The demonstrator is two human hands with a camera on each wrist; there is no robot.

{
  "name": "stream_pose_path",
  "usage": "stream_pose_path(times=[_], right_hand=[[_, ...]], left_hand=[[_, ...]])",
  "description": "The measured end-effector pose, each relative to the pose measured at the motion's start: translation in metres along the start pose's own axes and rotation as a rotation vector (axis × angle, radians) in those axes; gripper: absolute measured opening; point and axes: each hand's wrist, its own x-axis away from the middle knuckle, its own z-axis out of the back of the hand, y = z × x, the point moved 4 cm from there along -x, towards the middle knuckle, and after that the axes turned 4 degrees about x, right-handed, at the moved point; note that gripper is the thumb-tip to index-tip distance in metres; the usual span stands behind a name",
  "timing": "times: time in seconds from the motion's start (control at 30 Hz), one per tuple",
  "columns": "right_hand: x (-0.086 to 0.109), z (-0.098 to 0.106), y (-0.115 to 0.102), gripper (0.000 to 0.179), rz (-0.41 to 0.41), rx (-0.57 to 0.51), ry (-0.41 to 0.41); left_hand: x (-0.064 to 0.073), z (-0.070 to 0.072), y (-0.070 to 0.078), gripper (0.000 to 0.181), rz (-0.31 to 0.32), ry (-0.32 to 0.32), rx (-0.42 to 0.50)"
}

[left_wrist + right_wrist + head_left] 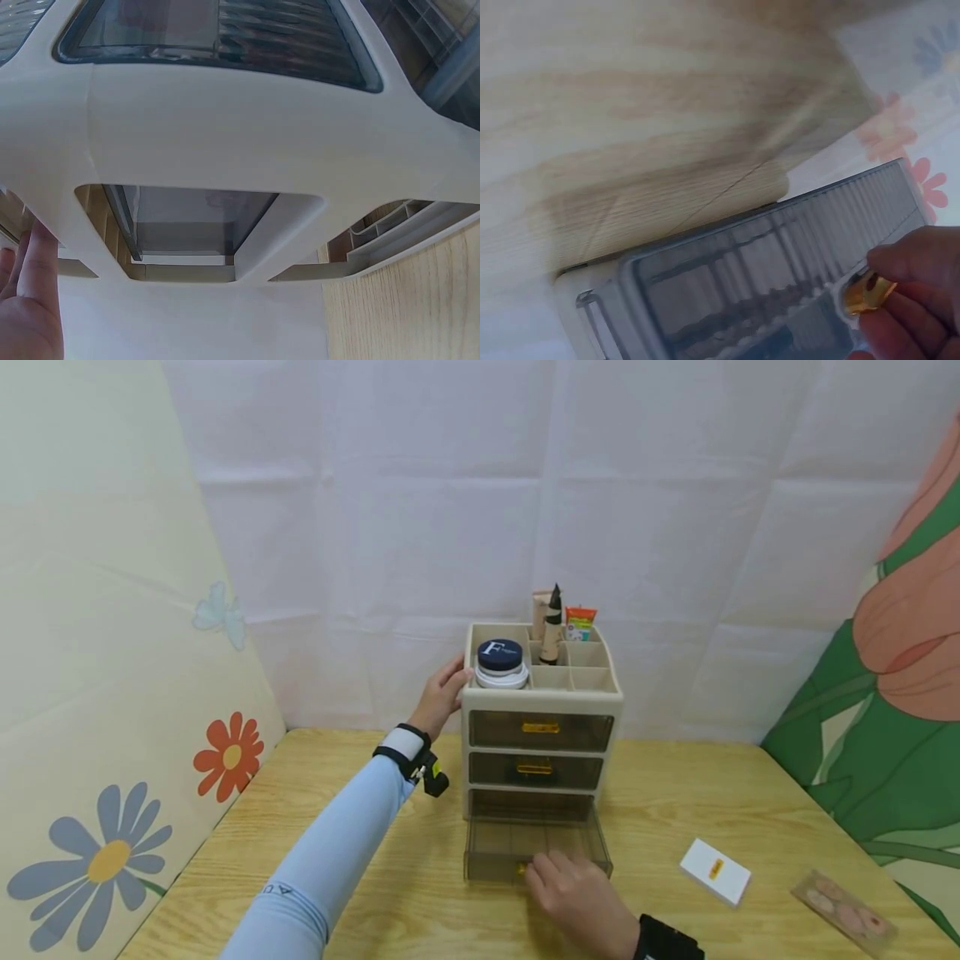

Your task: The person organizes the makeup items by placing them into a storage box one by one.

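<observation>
A cream cosmetics organizer [542,698] with smoky see-through drawers stands at the middle of the table. Against its left side, near the top, rests my left hand [440,700]; the left wrist view shows its fingers [39,266] fairly straight beside the side wall. The bottom drawer [538,837] is pulled out toward me, and no items show inside it. At the drawer's front, my right hand [583,895] pinches the gold drawer handle [868,291] between thumb and fingers. The two drawers above, also gold-handled, are closed.
On the organizer's top sit a navy-lidded jar [500,653], a black-capped bottle [551,639] and an orange-green tube [581,622]. To the right lie a flat white box [716,871] and a clear-covered palette [843,908] on the wooden table [660,793]. White cloth hangs behind.
</observation>
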Motion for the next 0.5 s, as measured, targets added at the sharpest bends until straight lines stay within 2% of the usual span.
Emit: stream_pose_path(times=[0.2, 0.5], right_hand=[[0.0025, 0.0025, -0.0045, 0.055, -0.003, -0.008, -0.003], [0.0058, 0.0008, -0.0070, 0.053, 0.001, 0.011, 0.033]], left_hand=[[-0.0005, 0.0008, -0.0005, 0.058, -0.001, -0.004, -0.005], [-0.0006, 0.0003, -0.0002, 0.056, 0.010, -0.014, 0.008]])
